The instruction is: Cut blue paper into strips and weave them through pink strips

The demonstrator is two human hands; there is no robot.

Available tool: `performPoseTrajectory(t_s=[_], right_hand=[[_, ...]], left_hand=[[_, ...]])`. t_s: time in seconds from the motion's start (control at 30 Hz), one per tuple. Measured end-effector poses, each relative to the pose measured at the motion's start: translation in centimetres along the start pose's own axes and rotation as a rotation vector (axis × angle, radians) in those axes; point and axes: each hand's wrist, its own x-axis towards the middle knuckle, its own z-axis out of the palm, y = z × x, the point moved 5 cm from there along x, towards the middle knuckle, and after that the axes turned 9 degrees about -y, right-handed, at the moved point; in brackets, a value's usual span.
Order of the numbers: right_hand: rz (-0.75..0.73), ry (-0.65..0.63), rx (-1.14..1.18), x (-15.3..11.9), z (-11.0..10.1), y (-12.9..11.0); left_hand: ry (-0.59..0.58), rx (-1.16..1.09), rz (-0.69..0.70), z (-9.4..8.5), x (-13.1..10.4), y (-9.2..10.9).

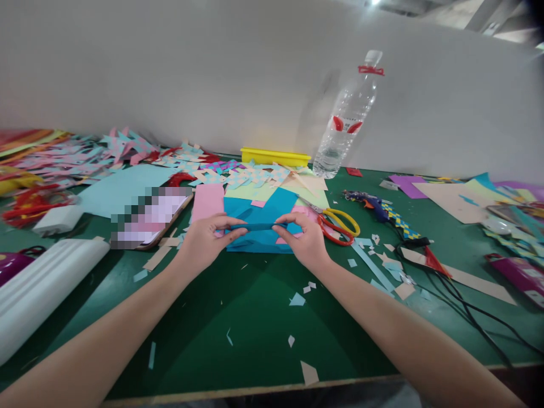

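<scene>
A narrow blue paper strip [260, 226] is stretched level between my two hands. My left hand [211, 237] pinches its left end between thumb and fingers. At the other end my right hand [301, 233] has the same kind of pinch. Just behind and below the strip lie blue paper sheets [259, 245], partly covered by the strip and my fingers. A pink paper piece [209, 199] lies behind my left hand. Scissors with red and yellow handles [349, 222] rest right beside my right hand, their blades over the papers.
A phone [155, 218] and a white roll-shaped object [51, 289] lie at left. A plastic bottle [346, 122] leans tilted against the wall beside a yellow tray [275, 157]. A blue glue gun [374, 205], black cables [467, 309] and paper scraps [297, 299] are on the green table.
</scene>
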Motion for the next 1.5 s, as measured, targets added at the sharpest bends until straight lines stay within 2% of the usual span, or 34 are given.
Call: performPoseTrajectory(t_s=[0.2, 0.63, 0.8, 1.03, 1.33, 1.5], right_hand=[[-0.014, 0.001, -0.011, 0.0, 0.0, 0.0], [0.012, -0.006, -0.004, 0.0, 0.1, 0.2], [0.025, -0.037, 0.069, 0.1, 0.2, 0.3], [0.12, -0.019, 0.171, 0.2, 0.1, 0.8], [0.135, -0.004, 0.146, 0.2, -0.1, 1.0], [0.125, 0.013, 0.132, 0.2, -0.3, 0.8]], left_hand=[[-0.009, -0.003, -0.032, 0.1, 0.0, -0.2], [-0.056, 0.002, 0.019, 0.0, 0.0, 0.4], [-0.026, -0.013, 0.006, 0.0, 0.0, -0.1], [0.013, -0.132, -0.075, 0.2, -0.1, -1.4], [0.051, -0.138, -0.069, -0.2, -0.3, -0.7], [0.037, -0.181, -0.073, -0.1, -0.2, -1.0]])
